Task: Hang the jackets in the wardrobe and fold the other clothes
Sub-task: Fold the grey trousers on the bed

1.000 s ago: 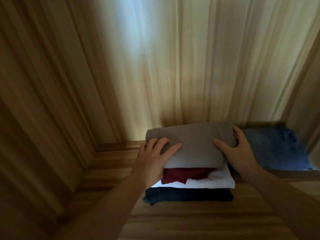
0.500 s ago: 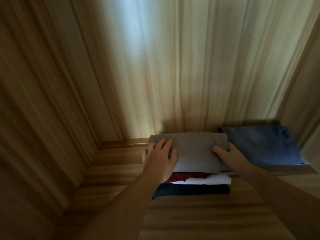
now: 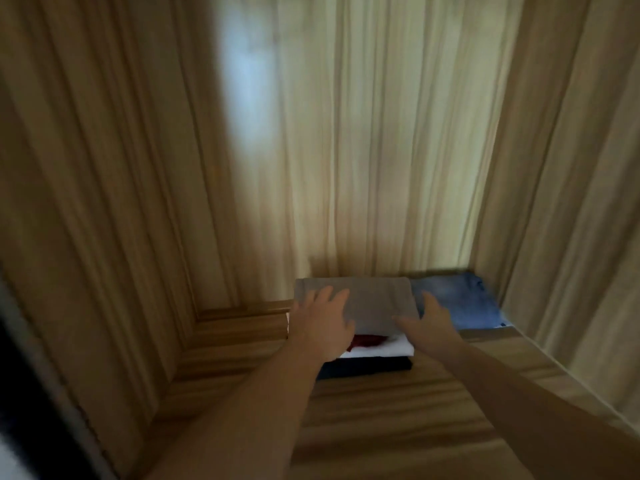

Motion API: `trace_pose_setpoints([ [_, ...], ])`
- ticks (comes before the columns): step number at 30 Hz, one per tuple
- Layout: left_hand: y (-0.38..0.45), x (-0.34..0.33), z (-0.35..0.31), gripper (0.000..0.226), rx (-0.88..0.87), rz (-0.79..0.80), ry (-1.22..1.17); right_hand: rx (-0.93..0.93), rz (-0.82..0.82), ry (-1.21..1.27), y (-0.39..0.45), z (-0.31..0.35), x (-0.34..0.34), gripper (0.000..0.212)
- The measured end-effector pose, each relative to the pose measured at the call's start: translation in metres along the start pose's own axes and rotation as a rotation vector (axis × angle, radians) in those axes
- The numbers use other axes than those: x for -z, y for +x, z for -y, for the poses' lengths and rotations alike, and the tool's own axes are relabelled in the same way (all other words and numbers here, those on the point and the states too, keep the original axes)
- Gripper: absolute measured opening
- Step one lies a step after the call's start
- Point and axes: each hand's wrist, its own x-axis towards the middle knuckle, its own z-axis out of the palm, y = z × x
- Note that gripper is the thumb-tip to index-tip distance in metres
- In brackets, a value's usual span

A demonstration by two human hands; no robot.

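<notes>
Up on the wooden shelf (image 3: 398, 410) sits a stack of folded clothes — grey garment (image 3: 374, 306) on top, then red, white and navy. Left hand (image 3: 322, 327) lies flat on the grey garment; right hand (image 3: 429, 323), fingers spread, touches its right edge. Folded jeans (image 3: 460, 303) lie just right of the stack.

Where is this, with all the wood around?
Probably inside a wardrobe or closet. Wooden walls close in on three sides, a wooden shelf runs beneath, and a stack of folded clothes topped by a grey garment sits by folded blue jeans.
</notes>
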Motion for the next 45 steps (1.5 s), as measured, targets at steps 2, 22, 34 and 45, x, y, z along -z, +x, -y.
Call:
trace_pose_setpoints([
  [2,-0.028,0.022,-0.010,0.063,-0.053,-0.045,-0.017,0.047,-0.048,-0.065,-0.036,0.015,0.012,0.073],
  [22,-0.350,0.203,0.082,0.053,-0.416,-0.246,0.224,0.301,0.060,-0.020,-0.337,0.147,-0.043,0.083],
  [34,-0.396,0.268,0.230,0.088,-0.309,-0.464,0.559,0.524,-0.032,0.041,-0.462,0.232,-0.188,0.065],
  [45,-0.370,0.258,0.264,0.084,-0.434,-0.409,0.754,0.272,-0.238,0.039,-0.466,0.259,-0.308,0.093],
])
